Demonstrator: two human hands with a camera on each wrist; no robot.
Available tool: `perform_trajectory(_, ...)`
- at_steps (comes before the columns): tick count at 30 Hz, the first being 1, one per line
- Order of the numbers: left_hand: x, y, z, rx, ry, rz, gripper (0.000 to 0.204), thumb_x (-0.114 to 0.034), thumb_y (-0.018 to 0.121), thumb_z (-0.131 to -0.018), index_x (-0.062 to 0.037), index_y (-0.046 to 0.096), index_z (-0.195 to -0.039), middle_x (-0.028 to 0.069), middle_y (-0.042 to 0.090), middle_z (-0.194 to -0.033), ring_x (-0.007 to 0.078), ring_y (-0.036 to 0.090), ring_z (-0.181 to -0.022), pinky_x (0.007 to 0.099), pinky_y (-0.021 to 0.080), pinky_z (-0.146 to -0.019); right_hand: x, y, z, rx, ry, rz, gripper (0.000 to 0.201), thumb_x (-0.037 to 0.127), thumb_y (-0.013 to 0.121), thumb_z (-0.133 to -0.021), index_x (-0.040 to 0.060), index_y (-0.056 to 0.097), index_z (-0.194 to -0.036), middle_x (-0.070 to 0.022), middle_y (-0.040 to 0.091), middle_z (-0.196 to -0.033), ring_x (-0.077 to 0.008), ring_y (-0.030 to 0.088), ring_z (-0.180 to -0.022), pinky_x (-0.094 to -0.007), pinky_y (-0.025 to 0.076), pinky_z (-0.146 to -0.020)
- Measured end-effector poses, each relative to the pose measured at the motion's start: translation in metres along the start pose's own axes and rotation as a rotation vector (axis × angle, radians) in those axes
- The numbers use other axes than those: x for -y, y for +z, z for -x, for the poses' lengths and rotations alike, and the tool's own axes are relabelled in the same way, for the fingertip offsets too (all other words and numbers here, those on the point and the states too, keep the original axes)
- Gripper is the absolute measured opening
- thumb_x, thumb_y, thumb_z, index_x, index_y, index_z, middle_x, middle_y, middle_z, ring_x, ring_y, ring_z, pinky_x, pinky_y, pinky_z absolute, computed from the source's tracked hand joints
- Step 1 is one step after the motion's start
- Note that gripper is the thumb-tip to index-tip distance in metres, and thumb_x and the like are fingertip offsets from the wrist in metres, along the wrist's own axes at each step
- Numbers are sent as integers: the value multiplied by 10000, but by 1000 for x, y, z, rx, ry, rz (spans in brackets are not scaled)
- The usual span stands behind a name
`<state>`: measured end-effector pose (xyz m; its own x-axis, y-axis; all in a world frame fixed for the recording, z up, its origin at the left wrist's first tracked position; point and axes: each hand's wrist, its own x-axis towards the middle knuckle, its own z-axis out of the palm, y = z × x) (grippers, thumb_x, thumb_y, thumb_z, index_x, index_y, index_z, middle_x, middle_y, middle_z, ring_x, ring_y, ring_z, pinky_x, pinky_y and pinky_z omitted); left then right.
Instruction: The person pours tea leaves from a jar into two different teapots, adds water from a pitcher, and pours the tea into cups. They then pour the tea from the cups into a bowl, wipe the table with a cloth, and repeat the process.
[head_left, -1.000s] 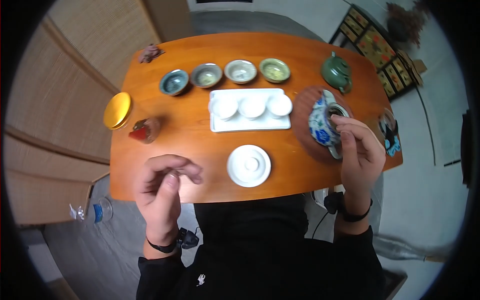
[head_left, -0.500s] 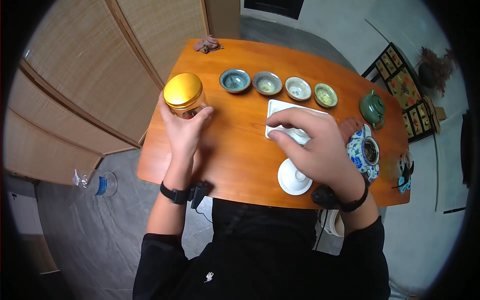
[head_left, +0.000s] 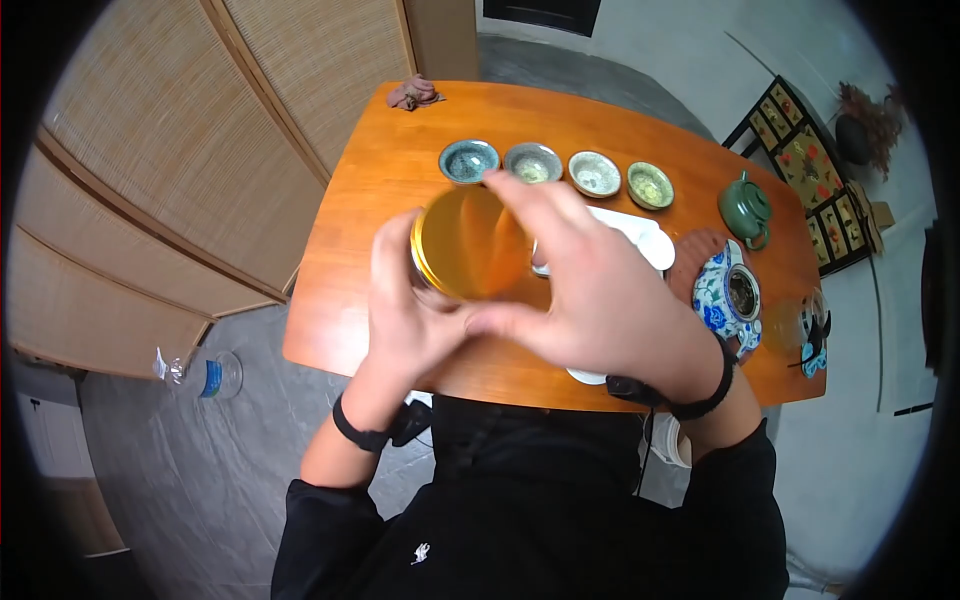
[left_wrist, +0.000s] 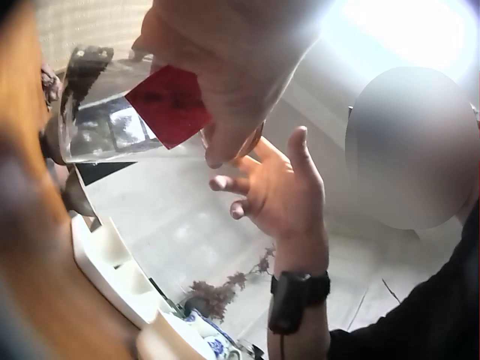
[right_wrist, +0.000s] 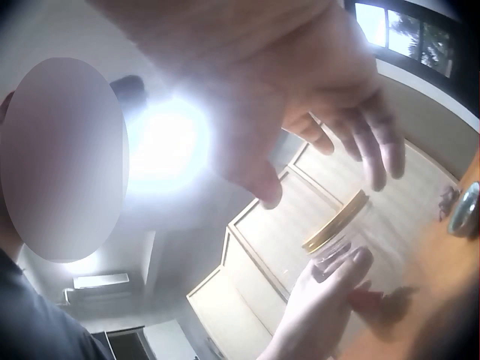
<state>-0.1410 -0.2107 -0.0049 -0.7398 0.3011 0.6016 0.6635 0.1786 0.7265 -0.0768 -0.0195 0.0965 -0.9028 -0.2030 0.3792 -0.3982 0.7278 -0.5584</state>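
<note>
My left hand (head_left: pixel 405 310) grips a clear jar (left_wrist: pixel 94 124) with a gold lid (head_left: pixel 460 245), held up over the table. A red diamond label (left_wrist: pixel 169 107) sits on the jar's side, and dark contents show at its bottom. Around the lid's right side in the head view hovers my right hand (head_left: pixel 620 300), its thumb and fingers spread. From the right wrist view, those fingertips stand apart from the gold rim. Behind my right hand, a white tray (head_left: pixel 620 222) with small white cups and a white lidded bowl (head_left: pixel 588 378) are partly hidden.
Several glazed bowls (head_left: pixel 595 174) line the far side of the wooden table (head_left: pixel 345 215). A blue-and-white teapot (head_left: pixel 715 290) stands on the right by a reddish round mat (head_left: pixel 690 262), with a green teapot (head_left: pixel 745 208) behind. A crumpled cloth (head_left: pixel 413 93) lies far left.
My left hand has taken hold of the jar, lifted it and brought it rightward to the middle. My right hand has left the blue-and-white teapot and come over to the jar's lid.
</note>
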Motion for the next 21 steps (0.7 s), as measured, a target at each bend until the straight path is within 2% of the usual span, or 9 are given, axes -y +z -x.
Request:
perform_trajectory(1, -10, 2, 6, -2, 11, -128, 1057, -472, 963, -614, 76, 454, -1362, 257, 516, -1316, 393, 566, -1195, 467, 494, -1005, 4, -1, 4, 49, 18, 66, 856, 447, 824, -789, 3, 478, -1435, -227, 586, -1151, -384, 699, -869, -422, 576, -750)
perform_trajectory(2, -17, 3, 8, 15, 98, -179, 1054, -443, 970, -594, 76, 461, -1357, 252, 530, -1300, 423, 550, -1207, 475, 481, -1012, 8, -3, 8, 99, 33, 132, 893, 463, 833, -771, 7, 468, -1447, -219, 568, -1115, -373, 687, -863, -419, 570, -734)
perform_trajectory(4, -27, 7, 11, 37, 180, -220, 941, -333, 965, -638, 42, 480, -1352, 221, 576, -1260, 366, 625, -1140, 433, 526, -956, 21, -15, 15, 264, 164, 171, 916, 395, 866, -759, 26, 443, -1484, -205, 548, -1148, -347, 660, -927, -389, 549, -787)
perform_trajectory(5, -30, 9, 15, 81, 154, -190, 954, -335, 966, -624, 48, 483, -1352, 230, 569, -1270, 388, 597, -1165, 452, 510, -972, 21, -19, 19, 276, 169, 165, 888, 388, 861, -757, 23, 460, -1461, -190, 529, -1085, -357, 645, -897, -412, 542, -777)
perform_trajectory(8, -34, 11, 23, 207, 105, -119, 972, -322, 967, -595, 56, 488, -1352, 249, 556, -1294, 432, 543, -1213, 488, 477, -1008, 2, -17, 39, 233, -28, 126, 832, 385, 832, -778, 5, 464, -1420, -213, 530, -1073, -371, 670, -886, -432, 557, -749)
perform_trajectory(11, -39, 16, 24, 295, 116, -98, 951, -269, 965, -591, 45, 490, -1353, 249, 556, -1299, 432, 547, -1212, 486, 475, -1019, -5, -28, 55, 279, -82, 95, 797, 261, 823, -791, 10, 434, -1440, -232, 518, -1163, -397, 644, -1025, -436, 539, -862)
perform_trajectory(14, -49, 22, 22, 341, 118, -78, 936, -219, 961, -583, 36, 493, -1353, 250, 556, -1297, 433, 552, -1213, 481, 482, -1019, -5, -45, 69, 292, -56, 11, 805, 175, 814, -791, 10, 398, -1460, -242, 505, -1238, -424, 603, -1125, -449, 514, -947)
perform_trajectory(17, -60, 27, 11, 366, 141, -49, 919, -194, 957, -590, 33, 495, -1352, 241, 554, -1298, 415, 564, -1210, 468, 495, -1003, -11, -62, 84, 147, -91, -103, 845, 145, 825, -773, 11, 377, -1477, -242, 496, -1319, -421, 574, -1185, -462, 494, -996)
perform_trajectory(21, -80, 32, -11, 369, 267, -51, 968, -254, 970, -591, 48, 480, -1369, 191, 569, -1291, 313, 601, -1199, 416, 489, -1025, -14, -97, 111, -10, 39, -102, 935, 60, 855, -698, 44, 384, -1505, -170, 450, -1476, -309, 530, -1327, -406, 503, -1040)
